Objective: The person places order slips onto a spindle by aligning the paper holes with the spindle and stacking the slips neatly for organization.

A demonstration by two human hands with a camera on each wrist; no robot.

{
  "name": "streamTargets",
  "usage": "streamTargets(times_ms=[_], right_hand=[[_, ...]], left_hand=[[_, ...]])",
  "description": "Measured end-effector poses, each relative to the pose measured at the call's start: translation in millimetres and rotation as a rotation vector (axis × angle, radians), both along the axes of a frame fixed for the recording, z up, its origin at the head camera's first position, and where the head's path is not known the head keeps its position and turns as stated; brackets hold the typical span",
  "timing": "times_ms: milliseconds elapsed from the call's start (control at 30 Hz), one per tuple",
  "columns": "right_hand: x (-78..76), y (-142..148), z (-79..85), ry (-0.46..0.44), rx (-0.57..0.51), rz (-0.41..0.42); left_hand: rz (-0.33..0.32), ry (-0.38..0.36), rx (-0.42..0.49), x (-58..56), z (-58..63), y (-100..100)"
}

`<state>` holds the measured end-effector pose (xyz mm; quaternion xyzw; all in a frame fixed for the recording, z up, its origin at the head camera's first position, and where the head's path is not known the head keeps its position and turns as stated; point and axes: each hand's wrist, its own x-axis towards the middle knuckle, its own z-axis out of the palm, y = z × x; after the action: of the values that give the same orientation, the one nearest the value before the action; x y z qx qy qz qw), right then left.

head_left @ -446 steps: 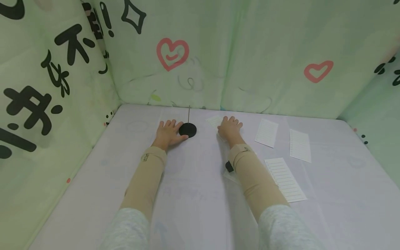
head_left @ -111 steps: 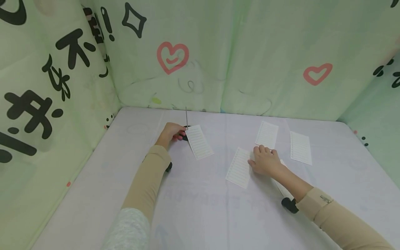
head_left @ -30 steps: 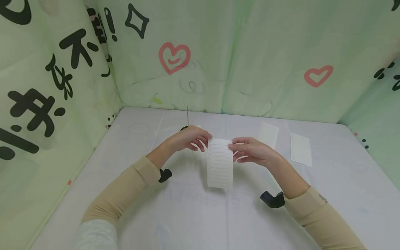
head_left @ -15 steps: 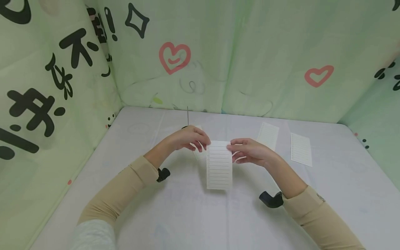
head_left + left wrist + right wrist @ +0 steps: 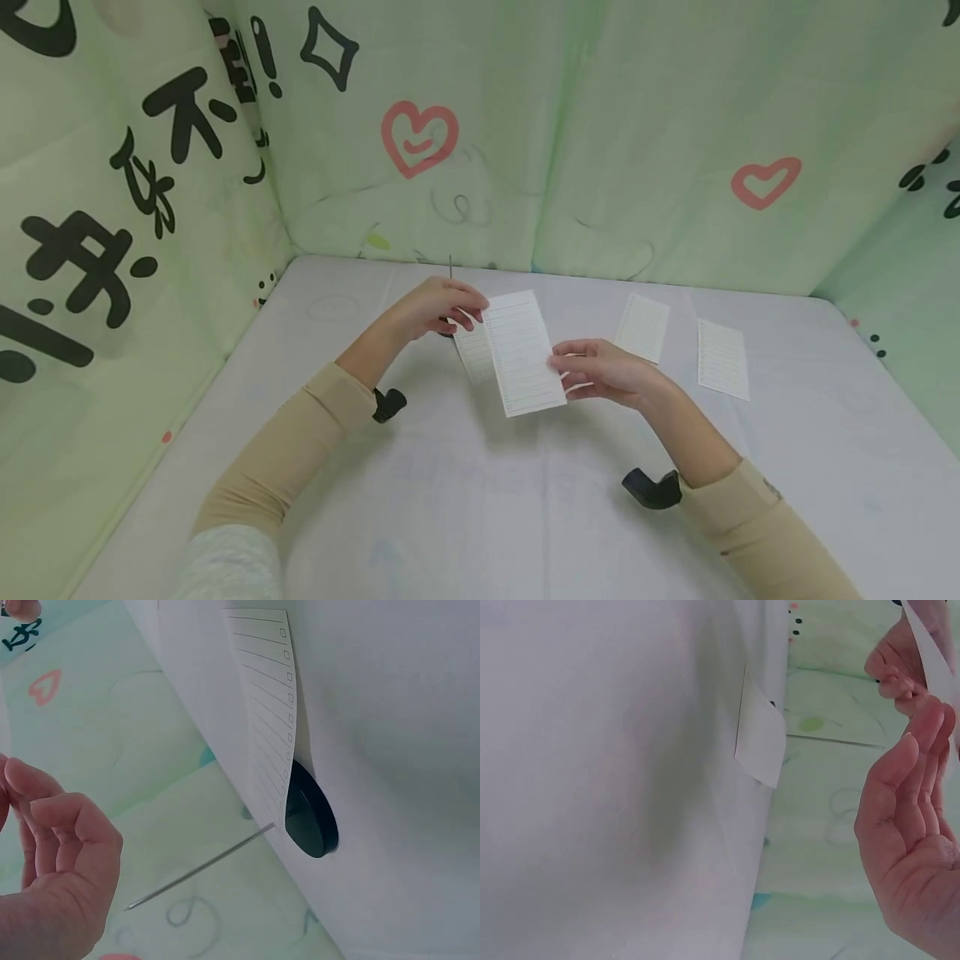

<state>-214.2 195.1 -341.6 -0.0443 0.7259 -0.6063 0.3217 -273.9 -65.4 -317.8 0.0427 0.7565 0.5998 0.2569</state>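
A white lined checklist sheet hangs tilted above the table between both hands. My left hand pinches its upper left corner, while the fingers of my right hand hold its right edge. Behind the left hand stands a paper spike, whose round black base and thin metal rod show in the left wrist view. A second lined sheet leans on that base, the rod coming through its corner. In the head view, this second sheet is partly covered by the held one.
Two more lined sheets, a nearer-centre one and a far-right one, lie flat on the white table. A green printed curtain encloses the back and sides. Black wrist-camera mounts hang below the sleeves.
Over the last second the held sheet has risen and tilted, its top moving toward the spike with my left hand. Earlier, one sheet was put on the spike and another picked up.
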Motion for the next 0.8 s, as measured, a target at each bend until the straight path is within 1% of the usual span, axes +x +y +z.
streamTargets(times_ms=[200, 400, 533, 600, 700, 800], right_hand=[[1.5, 1.7, -3.7, 0.014, -0.006, 0.004], [-0.6, -0.8, -5.2, 0.014, 0.003, 0.005], [-5.8, -5.5, -3.1, 0.041, 0.042, -0.01], [-9.9, -8.9, -1.7, 0.058, 0.064, -0.025], [-17.5, -14.3, 1.9, 0.078, 0.091, -0.046], [-25.3, -20.1, 4.6, 0.078, 0.106, -0.068]], left_hand=[[0.063, 0.013, -0.004, -5.3, 1.3, -6.3], [0.09, 0.029, -0.011, -9.6, 2.0, -10.5], [0.111, 0.046, -0.044, -14.7, 2.4, -14.1], [0.121, 0.066, -0.075, -17.6, 3.2, -16.0], [0.15, 0.095, -0.106, -22.9, 6.2, -18.8], [0.186, 0.122, -0.123, -28.1, 9.0, -20.4]])
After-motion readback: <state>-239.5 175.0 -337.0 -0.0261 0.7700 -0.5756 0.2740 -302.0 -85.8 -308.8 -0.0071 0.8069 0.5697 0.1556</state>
